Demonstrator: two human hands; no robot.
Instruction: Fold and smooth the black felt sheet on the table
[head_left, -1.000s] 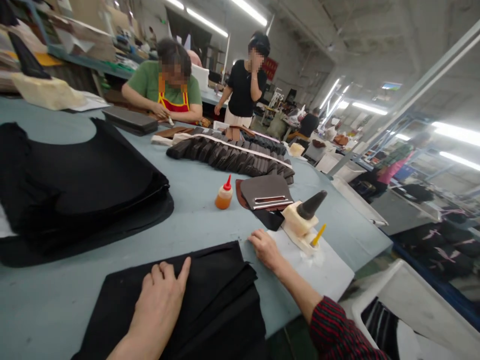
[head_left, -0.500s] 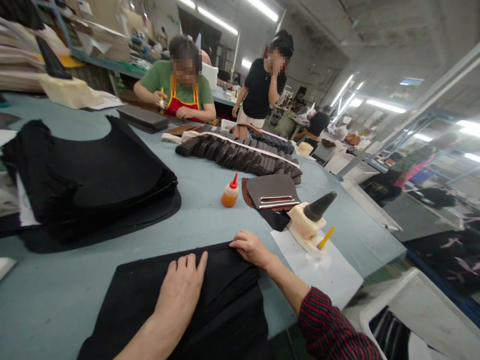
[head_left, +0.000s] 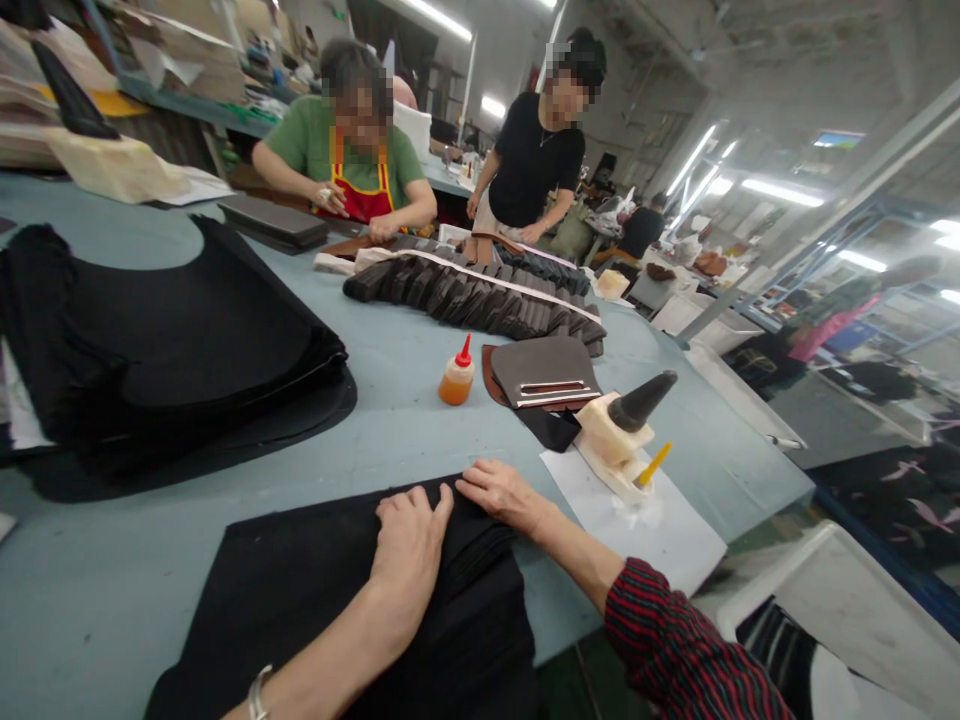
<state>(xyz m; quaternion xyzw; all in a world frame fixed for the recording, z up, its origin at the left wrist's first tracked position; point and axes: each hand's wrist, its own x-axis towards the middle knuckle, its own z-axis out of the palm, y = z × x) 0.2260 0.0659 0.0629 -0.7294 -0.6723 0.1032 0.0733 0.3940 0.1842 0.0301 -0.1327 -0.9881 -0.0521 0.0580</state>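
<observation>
A stack of black fabric pieces (head_left: 300, 580) lies on the table right in front of me, its layers fanned at the right side. My left hand (head_left: 409, 545) rests palm down on the top layer near the far edge, fingers bent and thumb apart from them. Close beside it, my right hand (head_left: 502, 495) has its fingers closed at the far right corner of the fabric; the underside of that grip is hidden. Beyond my hands stands a small bottle (head_left: 456, 380) with orange liquid and a red nozzle tip.
At left lies a larger pile of curved black pieces (head_left: 187, 340). Right of my hands, a cream block with a black cone (head_left: 619, 430) stands on white paper (head_left: 675, 545). Grey panels (head_left: 547, 370) and strapped dark pieces (head_left: 465, 290) lie farther back. Two people are across the table.
My left hand has slid right and toward the fabric's far edge, closer to my right hand. The right hand stays at the corner. Across the table, the standing person's raised hand has come down.
</observation>
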